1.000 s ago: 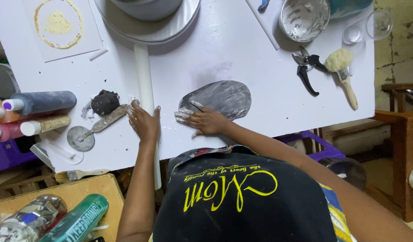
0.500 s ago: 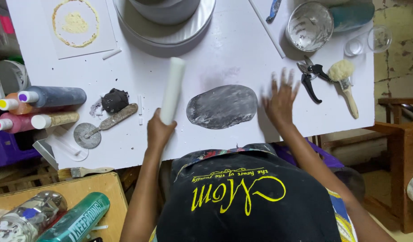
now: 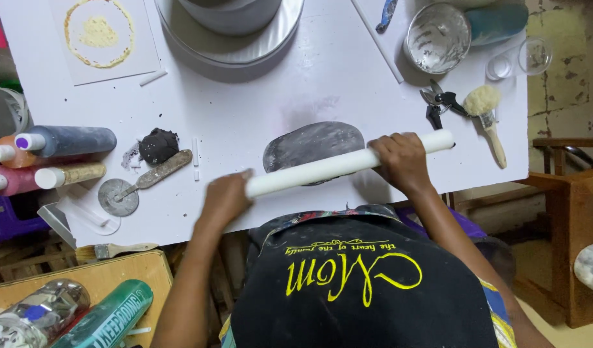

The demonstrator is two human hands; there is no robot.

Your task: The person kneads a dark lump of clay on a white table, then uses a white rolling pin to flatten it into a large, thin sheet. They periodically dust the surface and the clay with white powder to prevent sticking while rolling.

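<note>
Your left hand (image 3: pixel 224 198) and right hand (image 3: pixel 404 161) gripped the long white cylindrical rolling pin (image 3: pixel 338 165) ends, spanning the flattened grey clay slab (image 3: pixel 312 143) at tabletop (image 3: pixel 258 103) six o'clock; even pressure kept thickness uniform.

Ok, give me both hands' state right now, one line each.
Left hand: resting on the near end of the white rolling pin, fingers loosely curled.
Right hand: pressed on the pin's other end, over the grey clay slab.
</note>
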